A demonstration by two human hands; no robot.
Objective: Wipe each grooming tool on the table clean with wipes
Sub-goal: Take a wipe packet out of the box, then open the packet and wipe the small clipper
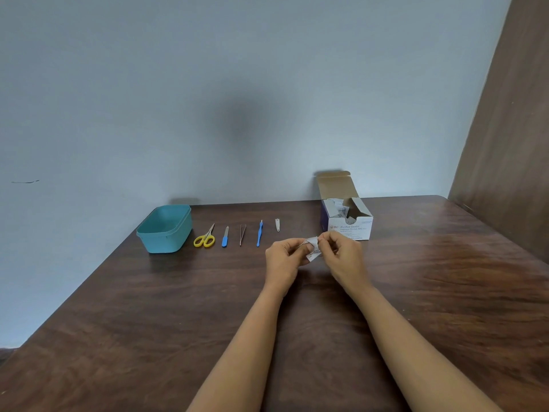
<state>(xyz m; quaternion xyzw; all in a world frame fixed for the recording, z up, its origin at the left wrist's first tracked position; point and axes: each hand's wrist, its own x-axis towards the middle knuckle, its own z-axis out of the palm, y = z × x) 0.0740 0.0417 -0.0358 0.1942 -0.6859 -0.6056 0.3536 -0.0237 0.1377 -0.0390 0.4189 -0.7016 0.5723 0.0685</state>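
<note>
Right now both hands meet just above the table [148,322], in front of the open box of alcohol swabs [350,226]. The left hand [283,257] pinches one side of a small white alcohol swab sachet [313,248] and the right hand [341,255] pinches the other, apparently to tear it open. Whether the wrapper has already parted is too small to tell.

The tools lie in a row to the left: yellow-handled scissors [205,237] beside a teal tub [165,230], then a blue-handled nail file [225,237], tweezers [242,234], a slim blue-handled tool [260,233] and a nail clipper [277,225].

The main risk is the tear itself. A hard pull could rip the sachet unevenly and drop the damp pad onto the table, dirtying it before use. A jerk of the right hand could also knock the nearby box.
</note>
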